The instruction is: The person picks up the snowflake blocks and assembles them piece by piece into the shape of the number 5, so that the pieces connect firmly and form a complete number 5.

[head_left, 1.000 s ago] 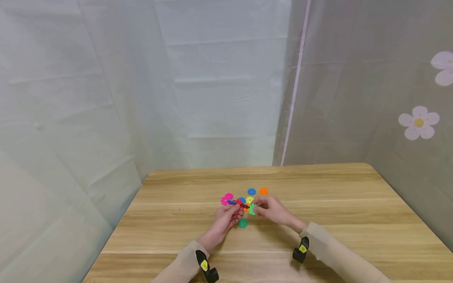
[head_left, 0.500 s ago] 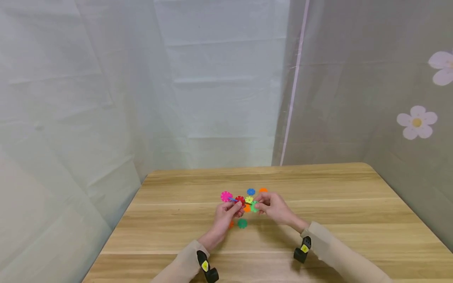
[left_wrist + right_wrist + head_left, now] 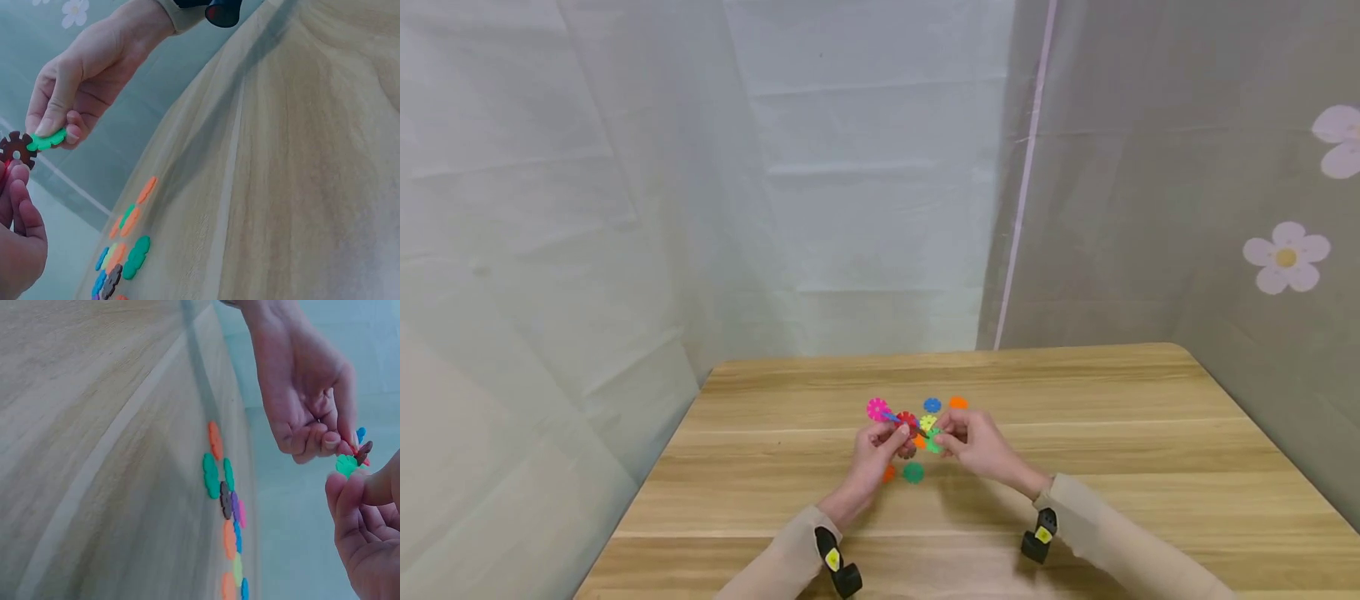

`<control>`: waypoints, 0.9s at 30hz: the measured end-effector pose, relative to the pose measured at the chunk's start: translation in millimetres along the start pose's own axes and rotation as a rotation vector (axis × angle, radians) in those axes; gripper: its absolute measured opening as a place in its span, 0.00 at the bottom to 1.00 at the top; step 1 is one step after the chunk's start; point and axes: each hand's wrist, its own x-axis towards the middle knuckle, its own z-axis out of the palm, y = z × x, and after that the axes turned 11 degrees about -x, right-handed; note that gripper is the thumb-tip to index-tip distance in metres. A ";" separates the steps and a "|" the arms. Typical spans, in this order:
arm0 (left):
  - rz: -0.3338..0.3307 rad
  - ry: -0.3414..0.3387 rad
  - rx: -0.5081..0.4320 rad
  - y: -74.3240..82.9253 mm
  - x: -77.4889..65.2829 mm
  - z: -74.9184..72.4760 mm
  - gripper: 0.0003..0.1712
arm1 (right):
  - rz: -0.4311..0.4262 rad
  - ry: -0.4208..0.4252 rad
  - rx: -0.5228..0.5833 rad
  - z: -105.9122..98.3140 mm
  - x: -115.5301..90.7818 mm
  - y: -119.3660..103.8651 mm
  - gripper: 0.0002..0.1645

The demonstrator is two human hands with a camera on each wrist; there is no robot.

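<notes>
My left hand [image 3: 874, 460] pinches a red notched plastic disc [image 3: 906, 422], a flower-shaped building piece. A blue disc [image 3: 889, 417] slots onto its left side, and a dark brown disc [image 3: 17, 149] is on its right. A pink disc [image 3: 877, 409] shows at the blue one's outer end; whether it is joined I cannot tell. My right hand [image 3: 983, 446] holds a bright green disc [image 3: 47, 140] between thumb and fingers. In the left wrist view the green disc's edge meets the brown one's. Both hands are raised above the table.
Loose discs lie on the wooden table [image 3: 760, 500] under and beyond the hands: a dark green disc [image 3: 913, 472], a blue disc [image 3: 932, 405], an orange disc [image 3: 958, 403], a yellow disc [image 3: 928, 422] and several others. A pale curtain [image 3: 865, 208] hangs behind the table.
The row of joined discs has tilted, its left end rising slightly away from me. A brown disc on the table has come into sight beside my left fingers. Both hands stay nearly in place.
</notes>
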 end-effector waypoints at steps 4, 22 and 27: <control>0.021 -0.011 0.018 2.7 1.1 -0.5 0.16 | 0.007 0.022 0.002 -0.3 -1.8 -8.6 0.04; 0.120 -0.121 0.063 3.7 3.1 -8.0 0.17 | -0.032 0.049 -0.010 0.4 -1.1 -16.8 0.04; 0.144 -0.112 0.134 5.2 4.7 -9.0 0.14 | -0.002 0.021 0.069 4.5 1.3 -13.5 0.03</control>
